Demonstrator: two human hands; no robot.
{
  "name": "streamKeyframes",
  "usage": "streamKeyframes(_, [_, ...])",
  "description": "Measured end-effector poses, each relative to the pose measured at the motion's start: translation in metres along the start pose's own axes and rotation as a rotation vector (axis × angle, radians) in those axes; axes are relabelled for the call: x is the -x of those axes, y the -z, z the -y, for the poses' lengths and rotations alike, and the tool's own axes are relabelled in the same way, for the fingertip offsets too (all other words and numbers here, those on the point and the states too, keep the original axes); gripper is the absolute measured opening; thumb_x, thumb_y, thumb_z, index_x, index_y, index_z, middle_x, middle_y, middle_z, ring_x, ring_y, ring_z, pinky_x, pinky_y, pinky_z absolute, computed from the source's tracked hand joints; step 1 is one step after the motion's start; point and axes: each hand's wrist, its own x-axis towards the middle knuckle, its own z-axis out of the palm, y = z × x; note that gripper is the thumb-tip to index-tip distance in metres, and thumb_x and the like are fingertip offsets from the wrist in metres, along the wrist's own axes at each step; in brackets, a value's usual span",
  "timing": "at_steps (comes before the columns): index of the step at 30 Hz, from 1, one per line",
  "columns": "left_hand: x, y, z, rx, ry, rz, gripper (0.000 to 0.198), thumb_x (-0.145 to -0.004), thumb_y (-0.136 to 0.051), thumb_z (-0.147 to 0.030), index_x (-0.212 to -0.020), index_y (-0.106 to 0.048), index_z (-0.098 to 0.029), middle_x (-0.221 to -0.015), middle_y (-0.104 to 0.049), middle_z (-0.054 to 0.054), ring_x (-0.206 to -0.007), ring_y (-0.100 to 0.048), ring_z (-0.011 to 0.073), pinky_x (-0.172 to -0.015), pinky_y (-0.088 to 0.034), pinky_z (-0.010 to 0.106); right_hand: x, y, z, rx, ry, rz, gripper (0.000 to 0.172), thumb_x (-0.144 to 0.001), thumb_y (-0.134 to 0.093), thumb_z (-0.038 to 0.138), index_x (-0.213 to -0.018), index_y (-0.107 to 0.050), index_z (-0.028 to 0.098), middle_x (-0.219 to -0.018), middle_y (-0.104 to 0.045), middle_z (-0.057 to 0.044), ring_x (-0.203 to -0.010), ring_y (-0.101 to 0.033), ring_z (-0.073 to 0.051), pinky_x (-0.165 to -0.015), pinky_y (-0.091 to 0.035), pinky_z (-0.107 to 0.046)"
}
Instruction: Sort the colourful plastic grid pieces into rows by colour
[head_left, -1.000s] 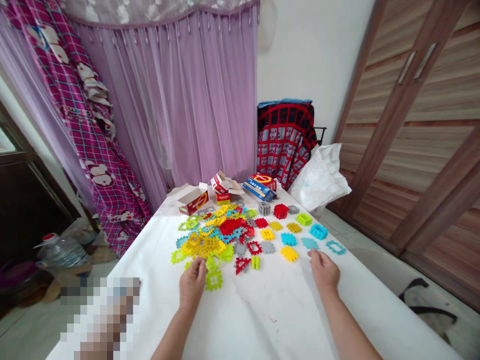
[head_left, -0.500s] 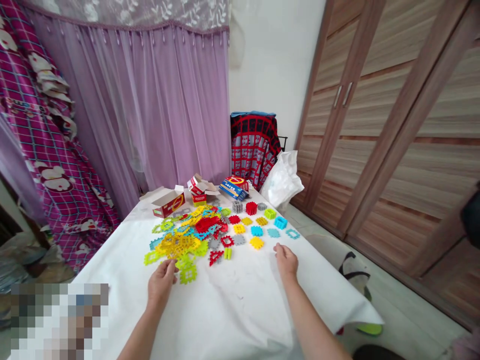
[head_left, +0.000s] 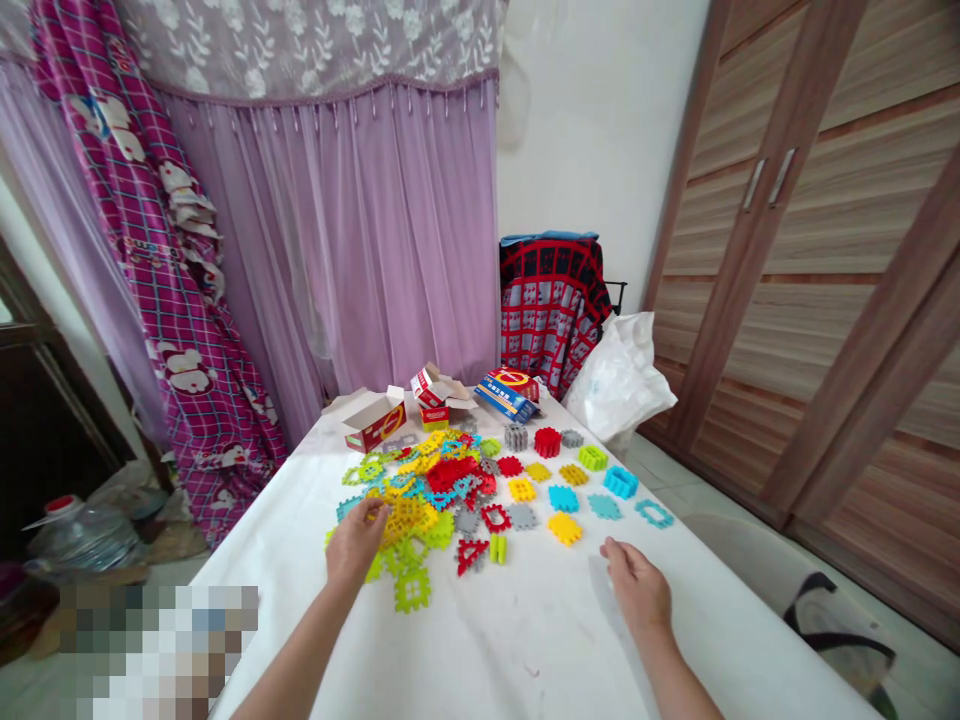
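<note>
at the tile pile (head_left: 450,476), left hand (head_left: 355,540) has shifted from beside the green tile (head_left: 412,590) up to yellow tiles (head_left: 409,518), so work seems centred there; grip can't be told. right hand (head_left: 639,583) curled near yellow piece (head_left: 564,529), hold unclear.

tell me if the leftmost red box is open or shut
Open: the leftmost red box has a white flap sticking up at its right end.

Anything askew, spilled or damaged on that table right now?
I see no obvious spill or damage. The red-and-white box at the back looks askew: it sits tilted with its flaps splayed. By the left hand, the tile heap lies jumbled, unlike the spaced tiles farther right.
</note>
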Motion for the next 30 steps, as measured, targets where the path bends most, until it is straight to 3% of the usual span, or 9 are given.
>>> streamKeyframes(3, [-0.033,-0.006,-0.016,-0.142,-0.035,0.023,0.030,-0.081,-0.055,-0.043,-0.101,-0.068,-0.024,-0.111,-0.072,0.009,-0.107,-0.064,0.0269,-0.089,-0.046,0.037,0.000,0.000,-0.001,0.010,-0.006,0.024,0.053,-0.063,-0.049,0.069,-0.066,-0.071,0.021,-0.078,-0.076,-0.009,-0.070,-0.068,-0.028,-0.061,-0.051,-0.034])
streamKeyframes(8, [-0.067,-0.036,-0.043,-0.312,0.001,0.066,0.049,-0.082,-0.057,-0.051,-0.114,-0.063,-0.014,-0.119,-0.066,0.019,-0.119,-0.056,0.0338,-0.101,-0.039,0.049,-0.002,-0.001,-0.009,-0.035,0.000,0.019,0.052,-0.064,-0.055,0.069,-0.067,-0.071,0.021,-0.075,-0.076,-0.008,-0.069,-0.068,-0.027,-0.059,-0.052,-0.031])
streamKeyframes(13, [-0.083,-0.061,-0.059,-0.419,0.083,0.108,0.049,-0.086,-0.058,-0.051,-0.119,-0.058,-0.015,-0.122,-0.061,0.012,-0.115,-0.057,0.0264,-0.099,-0.045,0.052,-0.002,-0.001,-0.010,-0.020,-0.004,0.026,0.053,-0.064,-0.056,0.071,-0.066,-0.071,0.021,-0.073,-0.075,-0.007,-0.065,-0.067,-0.026,-0.057,-0.052,-0.031])
streamKeyframes(16, [-0.092,-0.063,-0.059,-0.432,0.112,0.128,0.043,-0.088,-0.059,-0.044,-0.121,-0.057,-0.017,-0.125,-0.058,0.010,-0.110,-0.058,0.0235,-0.094,-0.050,0.049,-0.001,0.000,-0.006,-0.004,-0.005,0.032,0.054,-0.064,-0.055,0.072,-0.066,-0.071,0.020,-0.073,-0.075,-0.007,-0.065,-0.066,-0.026,-0.060,-0.052,-0.031])
streamKeyframes(19, [-0.096,-0.055,-0.051,-0.392,0.094,0.122,0.044,-0.087,-0.059,-0.045,-0.120,-0.057,-0.016,-0.121,-0.062,0.012,-0.112,-0.059,0.0267,-0.097,-0.046,0.052,0.001,0.001,-0.002,0.020,-0.033,0.036,0.055,-0.065,-0.053,0.072,-0.068,-0.071,0.020,-0.073,-0.075,-0.007,-0.065,-0.065,-0.025,-0.060,-0.052,-0.031])
streamKeyframes(22, [-0.081,-0.043,-0.037,-0.287,-0.003,0.122,0.048,-0.084,-0.058,-0.044,-0.123,-0.054,-0.016,-0.119,-0.065,0.015,-0.113,-0.061,0.0307,-0.099,-0.044,0.051,0.001,0.002,0.000,0.032,-0.050,0.034,0.055,-0.065,-0.051,0.071,-0.068,-0.071,0.019,-0.073,-0.074,-0.008,-0.064,-0.064,-0.024,-0.059,-0.050,-0.031])
streamKeyframes(26, [-0.033,-0.036,-0.018,-0.098,-0.242,0.183,0.051,-0.081,-0.057,-0.037,-0.129,-0.048,-0.023,-0.127,-0.064,0.007,-0.111,-0.063,0.0209,-0.095,-0.050,0.035,0.002,0.002,0.003,0.036,-0.026,0.032,0.054,-0.065,-0.051,0.070,-0.067,-0.070,0.020,-0.075,-0.075,-0.008,-0.065,-0.065,-0.024,-0.061,-0.050,-0.031])
streamKeyframes(30, [0.016,-0.042,-0.007,0.017,-0.449,0.242,0.047,-0.079,-0.058,-0.030,-0.126,-0.053,-0.024,-0.123,-0.066,0.007,-0.113,-0.062,0.0220,-0.100,-0.047,0.039,0.012,-0.007,0.011,0.104,0.148,0.001,0.051,-0.072,-0.047,0.067,-0.065,-0.068,0.021,-0.071,-0.074,-0.008,-0.066,-0.065,-0.023,-0.063,-0.049,-0.030])
